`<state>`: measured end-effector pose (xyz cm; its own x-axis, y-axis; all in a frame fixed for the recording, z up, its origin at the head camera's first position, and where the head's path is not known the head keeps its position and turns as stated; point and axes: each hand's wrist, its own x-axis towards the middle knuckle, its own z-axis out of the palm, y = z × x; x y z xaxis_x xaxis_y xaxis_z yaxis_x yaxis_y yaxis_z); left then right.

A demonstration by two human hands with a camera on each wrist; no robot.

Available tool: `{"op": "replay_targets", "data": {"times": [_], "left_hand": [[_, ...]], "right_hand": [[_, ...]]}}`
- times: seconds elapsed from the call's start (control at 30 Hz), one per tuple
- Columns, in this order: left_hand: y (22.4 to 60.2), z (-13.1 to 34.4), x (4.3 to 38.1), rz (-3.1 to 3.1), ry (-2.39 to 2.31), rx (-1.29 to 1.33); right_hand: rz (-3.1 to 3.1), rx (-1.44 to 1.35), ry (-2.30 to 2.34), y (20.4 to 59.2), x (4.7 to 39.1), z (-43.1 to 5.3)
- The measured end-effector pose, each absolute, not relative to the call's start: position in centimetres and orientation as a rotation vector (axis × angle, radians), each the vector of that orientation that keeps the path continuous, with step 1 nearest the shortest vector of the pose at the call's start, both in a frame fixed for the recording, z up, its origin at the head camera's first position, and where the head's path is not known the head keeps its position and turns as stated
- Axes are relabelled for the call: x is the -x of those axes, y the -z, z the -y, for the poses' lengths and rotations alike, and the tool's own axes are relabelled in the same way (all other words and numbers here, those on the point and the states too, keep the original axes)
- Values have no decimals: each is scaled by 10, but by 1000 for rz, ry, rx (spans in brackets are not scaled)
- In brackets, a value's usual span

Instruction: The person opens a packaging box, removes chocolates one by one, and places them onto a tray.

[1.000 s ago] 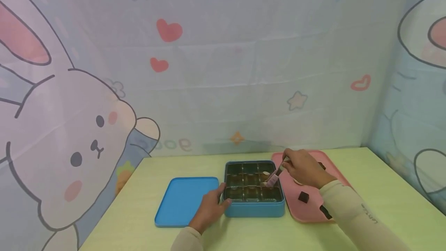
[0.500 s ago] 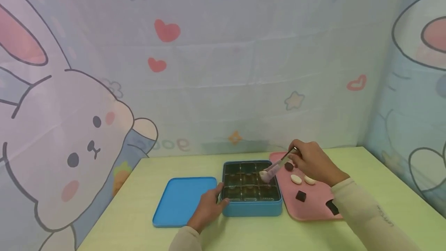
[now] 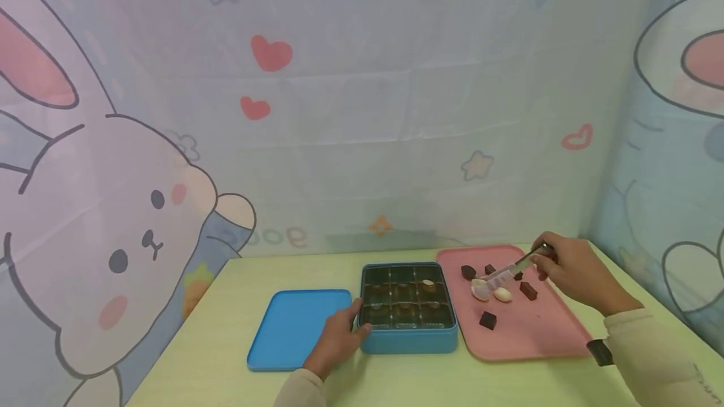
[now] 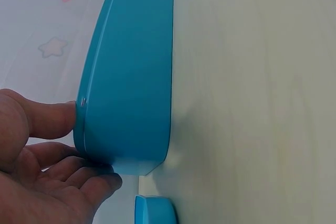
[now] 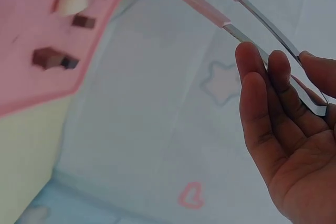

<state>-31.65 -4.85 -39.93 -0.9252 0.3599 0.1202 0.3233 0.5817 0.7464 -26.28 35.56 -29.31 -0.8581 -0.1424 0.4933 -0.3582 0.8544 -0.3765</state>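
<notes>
My left hand [image 3: 337, 339] grips the near left corner of a blue box [image 3: 408, 342] with a grid of dark compartments. In the left wrist view its thumb presses the rim while the fingers bend against the wall. One cream oval piece [image 3: 428, 282] lies in the box's right column. My right hand [image 3: 582, 272] holds metal tongs [image 3: 526, 262] with pink tips, pinched near the bend. Over the pink tray [image 3: 543, 338], the tips are at another cream oval piece [image 3: 479, 294]; whether they clasp it is unclear. Beside it lies a similar cream piece [image 3: 502, 294].
Several dark brown chunks lie on the tray, among them a cube [image 3: 488, 320] and a block [image 3: 528, 291]. A flat blue lid [image 3: 300, 331] is left of the box. Behind the table hangs a printed cloth [image 3: 362, 143].
The tongs have left the box and moved right over the tray, leaving a cream piece behind in the right column. My left hand has stayed on the corner.
</notes>
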Motion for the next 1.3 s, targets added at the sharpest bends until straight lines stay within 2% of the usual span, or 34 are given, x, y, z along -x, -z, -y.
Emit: {"op": "replay_targets", "data": {"times": [0.2,0.47,1.3], "left_hand": [[396,49,315,-2762,-1277,-617],[397,47,313,-2755,-1291,-613],[398,47,314,-2742,-1297,-592]], "right_hand": [[2612,-305,-650,312,252,-382],[2633,-267,-587,333,248,-394],[2662,-241,-637,332,251,-394]]}}
